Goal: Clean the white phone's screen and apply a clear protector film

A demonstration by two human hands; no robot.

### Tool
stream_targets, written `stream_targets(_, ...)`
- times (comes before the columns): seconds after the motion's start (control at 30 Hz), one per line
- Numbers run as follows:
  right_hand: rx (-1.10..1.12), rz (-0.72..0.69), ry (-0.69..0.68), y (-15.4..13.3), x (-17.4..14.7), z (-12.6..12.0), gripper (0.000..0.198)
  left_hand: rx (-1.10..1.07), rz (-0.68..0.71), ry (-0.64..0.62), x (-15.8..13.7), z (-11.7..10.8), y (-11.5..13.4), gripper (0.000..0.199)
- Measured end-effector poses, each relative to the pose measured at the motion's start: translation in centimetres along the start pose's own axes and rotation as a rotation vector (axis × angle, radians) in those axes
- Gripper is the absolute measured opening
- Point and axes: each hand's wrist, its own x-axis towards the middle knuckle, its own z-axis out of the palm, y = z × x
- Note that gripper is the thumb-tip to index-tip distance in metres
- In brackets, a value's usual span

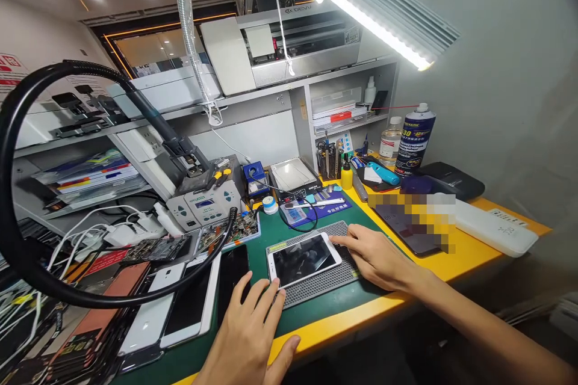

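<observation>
A white smartphone [304,260] with a dark screen lies face up on a grey perforated mat [311,292]. My right hand [372,255] reaches in from the right, its index finger extended to the phone's right end and the other fingers curled under. The fingertip seems to touch the phone's edge. My left hand [253,316] is spread at the phone's near left corner, fingers apart, with a fingertip at or just beside that corner. Neither hand grasps anything. Under the mat is a green work mat [334,307].
Several phones and a white tablet [192,301] crowd the left side. A black hose [6,192] loops over them from a rework station [205,204]. Behind the phone sits a flat heating plate [293,177]. A spray can [415,138] and a white power bank [492,225] stand right.
</observation>
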Motion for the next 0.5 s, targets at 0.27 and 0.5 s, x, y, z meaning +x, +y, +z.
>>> stream_targets(0.27, 0.037, 0.047, 0.043, 0.16, -0.12, -0.04, 0.045, -0.022, 0.033, 0.018, -0.01, 0.27, 0.56, 0.044)
stream_targets(0.5, 0.056, 0.06, 0.054, 0.23, -0.17, 0.06, 0.043, -0.068, 0.048, 0.042, 0.18, 0.43, 0.71, 0.041)
